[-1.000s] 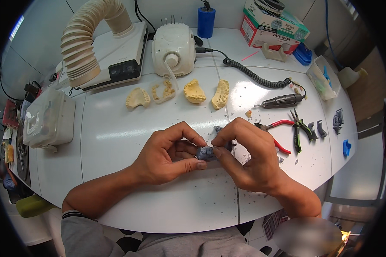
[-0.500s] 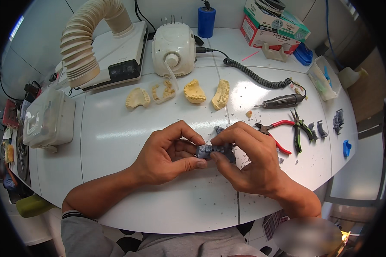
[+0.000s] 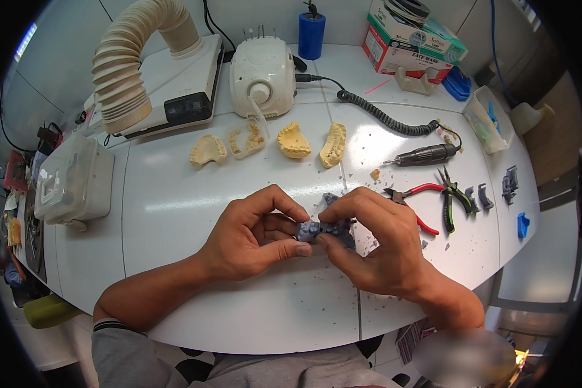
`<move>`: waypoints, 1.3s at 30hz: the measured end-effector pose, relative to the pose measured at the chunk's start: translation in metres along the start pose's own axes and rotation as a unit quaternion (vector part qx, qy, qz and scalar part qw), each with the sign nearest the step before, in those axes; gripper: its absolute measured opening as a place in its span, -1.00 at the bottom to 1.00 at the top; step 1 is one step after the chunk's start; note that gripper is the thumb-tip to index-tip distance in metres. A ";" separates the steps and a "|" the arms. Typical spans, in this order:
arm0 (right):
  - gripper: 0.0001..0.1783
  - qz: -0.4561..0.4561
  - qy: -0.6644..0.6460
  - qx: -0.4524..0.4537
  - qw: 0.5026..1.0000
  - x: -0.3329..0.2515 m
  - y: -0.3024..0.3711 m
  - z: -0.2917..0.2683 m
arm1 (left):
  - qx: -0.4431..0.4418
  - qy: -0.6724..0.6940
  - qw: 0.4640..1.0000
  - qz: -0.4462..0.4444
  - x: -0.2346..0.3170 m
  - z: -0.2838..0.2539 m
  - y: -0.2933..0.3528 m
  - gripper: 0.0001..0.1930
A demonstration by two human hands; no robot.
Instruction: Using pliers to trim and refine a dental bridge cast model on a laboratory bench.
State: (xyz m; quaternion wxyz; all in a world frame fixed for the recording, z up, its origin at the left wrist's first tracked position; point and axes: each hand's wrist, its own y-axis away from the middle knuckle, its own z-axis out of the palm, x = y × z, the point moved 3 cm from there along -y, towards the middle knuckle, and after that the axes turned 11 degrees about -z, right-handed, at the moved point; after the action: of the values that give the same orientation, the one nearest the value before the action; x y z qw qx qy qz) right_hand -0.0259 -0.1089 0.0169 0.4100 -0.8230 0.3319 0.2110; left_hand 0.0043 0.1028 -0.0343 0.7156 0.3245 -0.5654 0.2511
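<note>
Between both hands, just above the white table, is a grey-blue dental model [image 3: 309, 230] with tooth shapes along it. My left hand [image 3: 255, 229] pinches its left end between thumb and fingers. Closed on the right part of the same model, my right hand [image 3: 378, 236] has its thumb below and its fingers above, covering some of it. More grey-blue pieces [image 3: 330, 198] show beside and under the right fingers; whether they are joined to the model I cannot tell. Grey crumbs are scattered around.
Red-handled cutters [image 3: 427, 187] and green-black pliers [image 3: 456, 199] lie right of my right hand, below a rotary handpiece [image 3: 427, 154]. Yellow plaster dental models [image 3: 293, 140] stand in a row beyond. Behind are a white control unit [image 3: 262, 74] and a suction hose [image 3: 116, 68].
Hardly anything differs. The fingers of my right hand have shifted slightly on the model, showing a little more of its middle; my left hand keeps its hold.
</note>
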 end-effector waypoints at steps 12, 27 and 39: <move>-0.75 0.011 -0.031 -0.009 0.999 0.002 0.000 -0.001 | -0.003 -0.011 1.000 0.007 0.000 0.000 0.002 -0.64; -0.74 0.012 -0.031 -0.014 0.999 0.002 0.000 0.000 | -0.003 0.021 1.000 0.006 -0.002 0.000 0.001 -0.65; -0.73 0.017 -0.036 -0.018 0.999 0.002 -0.001 0.000 | -0.002 0.000 1.000 0.017 -0.001 -0.001 0.000 -0.63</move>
State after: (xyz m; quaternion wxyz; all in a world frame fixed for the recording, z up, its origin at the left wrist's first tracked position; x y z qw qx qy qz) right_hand -0.0238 -0.1093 0.0166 0.4032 -0.8163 0.3271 0.2531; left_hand 0.0044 0.1037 -0.0352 0.7117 0.3132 -0.5717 0.2617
